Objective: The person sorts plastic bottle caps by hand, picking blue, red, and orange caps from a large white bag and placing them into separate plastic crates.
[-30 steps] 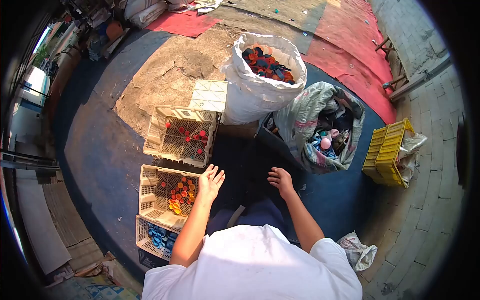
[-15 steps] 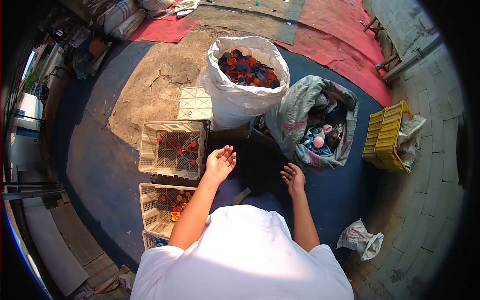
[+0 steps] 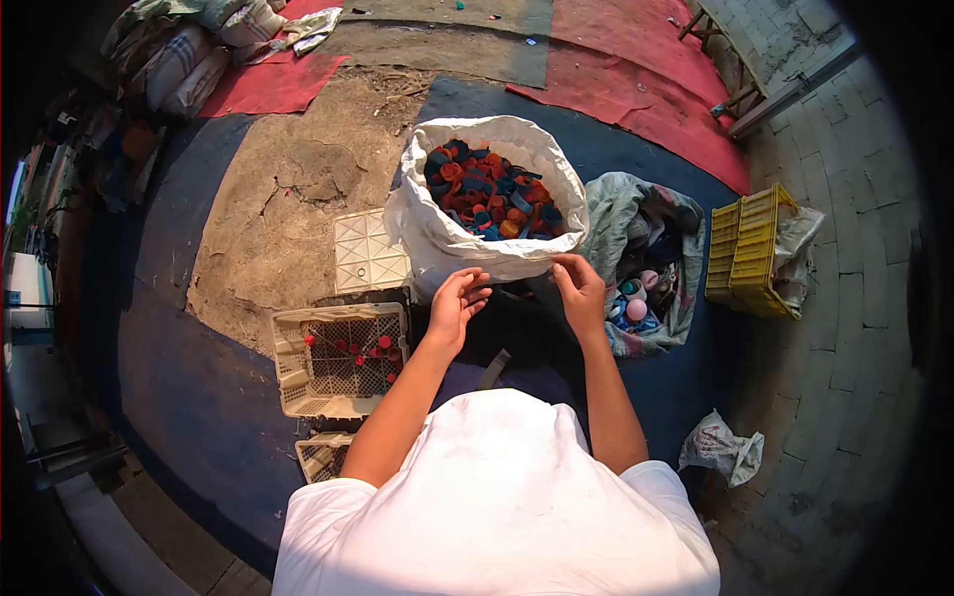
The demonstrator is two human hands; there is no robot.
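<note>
Seen from above, a seated person's two hands are raised to the near rim of a white sack [image 3: 437,233] filled with red, orange and blue bottle caps [image 3: 487,191]. The left hand [image 3: 458,300], at seven o'clock of the sack, is half curled; the right hand [image 3: 579,286], at five o'clock, appears to touch the rim; whether either grips anything cannot be told. A cream crate [image 3: 338,358] holding red caps lies at nine o'clock of the left hand. The soft sack could probably slump if pulled, spilling caps. No writing can be read.
</note>
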